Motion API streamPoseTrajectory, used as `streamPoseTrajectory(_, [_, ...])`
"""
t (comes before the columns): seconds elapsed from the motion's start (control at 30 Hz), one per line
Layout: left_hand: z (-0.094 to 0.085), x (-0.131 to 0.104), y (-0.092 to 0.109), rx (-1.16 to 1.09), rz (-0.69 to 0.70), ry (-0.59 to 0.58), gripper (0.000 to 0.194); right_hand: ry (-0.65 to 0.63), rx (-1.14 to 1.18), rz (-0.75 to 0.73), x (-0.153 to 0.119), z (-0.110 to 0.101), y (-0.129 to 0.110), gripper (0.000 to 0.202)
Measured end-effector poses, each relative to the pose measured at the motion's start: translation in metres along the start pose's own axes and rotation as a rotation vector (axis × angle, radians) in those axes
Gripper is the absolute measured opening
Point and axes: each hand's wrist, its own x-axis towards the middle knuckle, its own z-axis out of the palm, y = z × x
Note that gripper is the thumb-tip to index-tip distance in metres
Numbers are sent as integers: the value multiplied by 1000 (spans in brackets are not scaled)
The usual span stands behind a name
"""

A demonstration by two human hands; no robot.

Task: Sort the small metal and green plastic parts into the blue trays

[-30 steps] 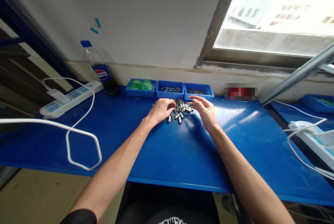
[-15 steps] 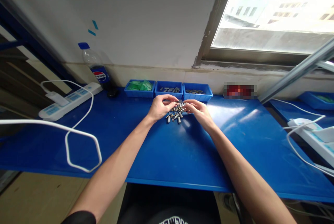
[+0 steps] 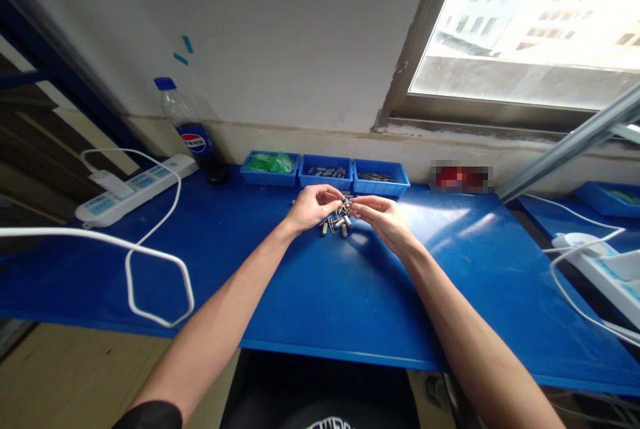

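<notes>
My left hand is over a small pile of metal parts, its thumb and index finger pinched together. My right hand faces it from the other side, the fingertips also closed in a pinch. The tips of both hands nearly meet above the pile, and whatever small piece each holds is too tiny to make out. The pile mixes short grey cylinders with thin pins, lying loose on the blue table. Part of it is hidden behind my fingers.
Against the wall stand three blue bins: one with green pieces, one with grey cylinders, one with thin pins. A cola bottle and a white power strip with a looping cable are at left.
My right fingers have drawn together into a tighter pinch, and the fingertips of the two hands are closer. The view has shifted slightly.
</notes>
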Motion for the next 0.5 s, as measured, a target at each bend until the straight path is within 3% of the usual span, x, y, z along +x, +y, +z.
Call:
streamPoseTrajectory(0.17, [-6,-3,-3,460,146,78,12,123,-90,-108,1,-1,-2,36])
streamPoseTrajectory(0.27, [-9,-4,-7,684,174,25,15,158,-76,-180,2,-4,-4,56])
streamPoseTrajectory(0.37, [-7,-5,-10,758,137,-29,16,151,-93,-166,3,-7,-5,68])
streamPoseTrajectory(0.5, [-5,-6,-9,748,132,-35,19,163,-128,-136,3,-5,-6,60])
